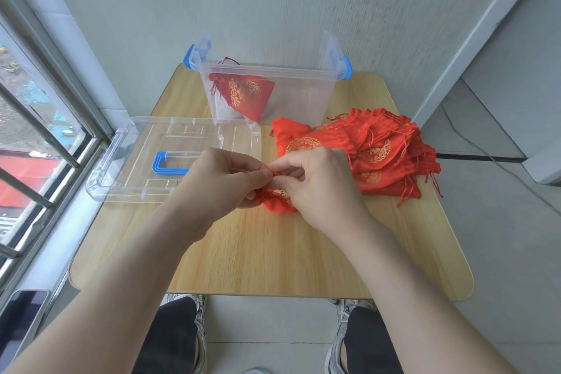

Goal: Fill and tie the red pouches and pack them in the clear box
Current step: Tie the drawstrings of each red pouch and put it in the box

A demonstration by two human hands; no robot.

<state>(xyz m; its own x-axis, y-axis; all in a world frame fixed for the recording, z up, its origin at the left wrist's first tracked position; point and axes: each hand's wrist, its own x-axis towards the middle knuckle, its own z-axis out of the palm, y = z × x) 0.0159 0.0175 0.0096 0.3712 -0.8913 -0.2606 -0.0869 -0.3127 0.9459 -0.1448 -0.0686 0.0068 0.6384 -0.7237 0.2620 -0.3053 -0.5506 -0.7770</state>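
Observation:
A red pouch (277, 203) with gold print lies at the middle of the wooden table (273, 252), mostly covered by my hands. My left hand (226, 181) and my right hand (315, 182) meet above its gathered neck, each pinching the thin red drawstring (271, 169) between thumb and fingers. At the back stands the clear box (306, 97) with blue latches; one tied red pouch (246, 94) leans inside it on the left. A pile of flat red pouches (376, 149) lies to the right of my hands.
The box's clear lid (179, 143) with a blue handle lies flat on the table's left side, next to a window. A dark phone (21, 319) rests on the sill at lower left. A wall stands right behind the box. My knees show below the table's front edge.

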